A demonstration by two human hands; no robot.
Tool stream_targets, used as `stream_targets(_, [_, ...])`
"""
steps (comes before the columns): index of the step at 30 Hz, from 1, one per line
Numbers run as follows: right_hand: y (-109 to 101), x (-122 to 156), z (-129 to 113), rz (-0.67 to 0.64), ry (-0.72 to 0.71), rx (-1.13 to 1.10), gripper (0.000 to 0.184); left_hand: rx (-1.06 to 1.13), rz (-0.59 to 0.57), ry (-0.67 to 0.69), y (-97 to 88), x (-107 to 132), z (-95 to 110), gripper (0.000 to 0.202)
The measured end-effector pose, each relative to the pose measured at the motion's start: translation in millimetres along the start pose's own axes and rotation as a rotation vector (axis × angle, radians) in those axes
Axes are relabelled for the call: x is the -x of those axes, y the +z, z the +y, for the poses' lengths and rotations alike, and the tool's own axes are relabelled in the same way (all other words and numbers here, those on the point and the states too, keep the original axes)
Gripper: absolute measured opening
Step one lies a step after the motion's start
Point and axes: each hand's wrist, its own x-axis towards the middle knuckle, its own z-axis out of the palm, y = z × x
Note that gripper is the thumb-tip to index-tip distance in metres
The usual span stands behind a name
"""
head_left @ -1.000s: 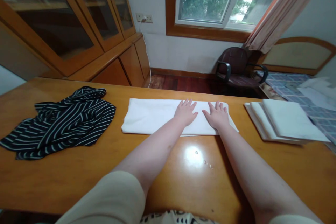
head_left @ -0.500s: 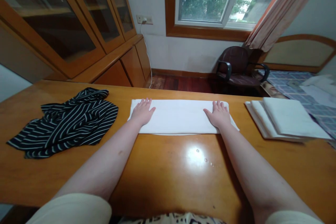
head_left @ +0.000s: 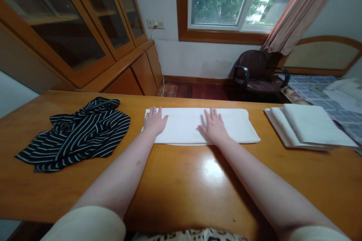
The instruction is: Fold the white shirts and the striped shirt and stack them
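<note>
A long folded white cloth (head_left: 240, 128) lies flat across the far middle of the wooden table (head_left: 183, 180). My left hand (head_left: 154, 120) rests palm down on the cloth's left end, fingers stretched out. My right hand (head_left: 213, 126) lies flat on the middle of the cloth, fingers spread. Neither hand holds anything.
A crumpled black garment with white stripes (head_left: 82, 133) lies at the left of the table. A stack of folded white cloths (head_left: 308, 130) sits at the right. Beyond the table are wooden cabinets (head_left: 85, 34), a dark armchair (head_left: 257, 73), a window and a bed.
My left hand slid from the cloth's middle to its left end. My right hand then moved from the right end to the middle.
</note>
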Motion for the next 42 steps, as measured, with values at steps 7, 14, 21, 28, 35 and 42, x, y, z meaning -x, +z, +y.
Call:
stream_targets(7, [16.3, -7.7, -67.7, -0.169, -0.226, -0.119, 0.076, 0.018, -0.01, 0.014, 0.2, -3.6, 0.9, 0.072])
stream_targets(14, [5.6, 11.9, 35.0, -0.2, 0.131, 0.023, 0.078, 0.033, -0.008, 0.023, 0.8, -3.4, -1.3, 0.072])
stream_targets(21, [-4.2, 56.1, 129.6, -0.166, 0.358, 0.125, 0.083, 0.047, 0.005, 0.017, 3.4, -4.4, -1.1, 0.073])
stream_targets(28, [-12.8, 59.5, 139.5, -0.161, 0.452, 0.185, 0.084, 0.039, 0.009, 0.003, -1.1, -0.7, 2.6, 0.072])
stream_targets(35, [-19.2, 23.0, 45.5, -0.068, -0.086, 0.09, 0.073, 0.031, 0.009, 0.011, -1.5, -1.1, 3.1, 0.071])
stream_targets(42, [7.5, -24.0, 42.4, -0.148, 0.069, -0.013, 0.073, 0.043, -0.013, 0.008, -0.2, -2.5, 0.7, 0.073])
